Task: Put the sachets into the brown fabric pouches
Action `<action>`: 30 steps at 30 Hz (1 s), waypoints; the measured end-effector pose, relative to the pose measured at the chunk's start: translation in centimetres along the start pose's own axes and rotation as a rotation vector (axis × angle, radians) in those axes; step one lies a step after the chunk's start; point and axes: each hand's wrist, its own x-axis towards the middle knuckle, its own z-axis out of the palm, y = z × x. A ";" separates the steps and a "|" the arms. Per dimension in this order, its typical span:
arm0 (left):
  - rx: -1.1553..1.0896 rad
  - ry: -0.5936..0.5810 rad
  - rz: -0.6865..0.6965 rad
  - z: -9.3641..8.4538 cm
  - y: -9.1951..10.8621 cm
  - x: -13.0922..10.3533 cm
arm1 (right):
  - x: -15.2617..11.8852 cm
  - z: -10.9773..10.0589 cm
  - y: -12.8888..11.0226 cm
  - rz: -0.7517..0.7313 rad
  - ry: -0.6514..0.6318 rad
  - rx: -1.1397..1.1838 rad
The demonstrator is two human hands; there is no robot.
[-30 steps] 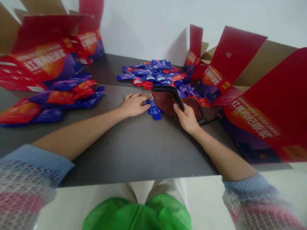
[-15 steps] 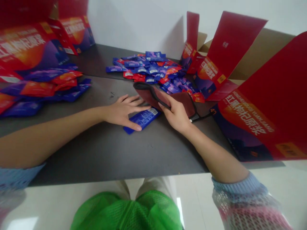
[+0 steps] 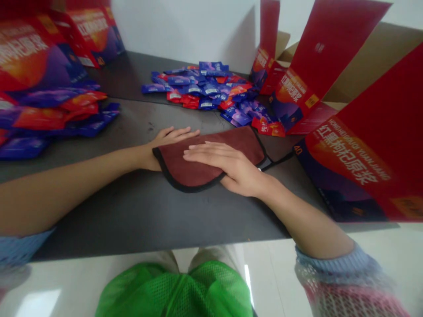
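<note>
A brown cloth pad (image 3: 201,171) with black edging lies open over the dark table. On top of it my right hand (image 3: 228,163) rests flat, its fingers stretched out to the left. My left hand (image 3: 165,138) is palm down at the pad's left side, partly covered by it. Its visible fingertips stick out beyond the pad's upper edge and look extended. The blue sachet seen earlier is now hidden, and whether my left hand touches it cannot be seen. From the pad's right end a black cord or strap (image 3: 280,159) runs toward the red box (image 3: 357,171).
Behind my hands is a pile of blue and red sachets (image 3: 205,90). More sachets (image 3: 56,116) lie at the left before a red printed box (image 3: 36,57). Other open red boxes (image 3: 291,99) stand at the right. The table's front edge (image 3: 165,251) is close to my body.
The pad's raised flap has come down to the left, covering the blue sachet and part of my left hand. My right hand has gone from pinching the flap to lying flat on it.
</note>
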 end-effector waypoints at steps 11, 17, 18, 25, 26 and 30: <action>-0.048 -0.270 -0.009 -4.1 2.1 0.3 | -0.4 -1.5 1.8 0.149 -0.250 -0.183; -0.075 -0.228 -0.010 -4.1 2.4 0.3 | -1.8 -4.5 3.0 0.320 -0.185 -0.413; -0.079 -0.210 -0.006 -4.0 2.3 0.3 | -2.0 -4.7 3.3 0.355 -0.161 -0.464; -0.079 -0.117 0.027 -3.3 1.9 -0.3 | -2.2 -3.3 3.8 0.451 0.069 -0.627; -0.081 -0.106 0.026 -3.2 1.9 -0.3 | -2.0 -3.0 3.4 0.439 0.096 -0.612; -0.095 -0.076 0.027 -3.2 2.1 -0.4 | -1.1 -2.3 0.5 0.382 0.222 -0.572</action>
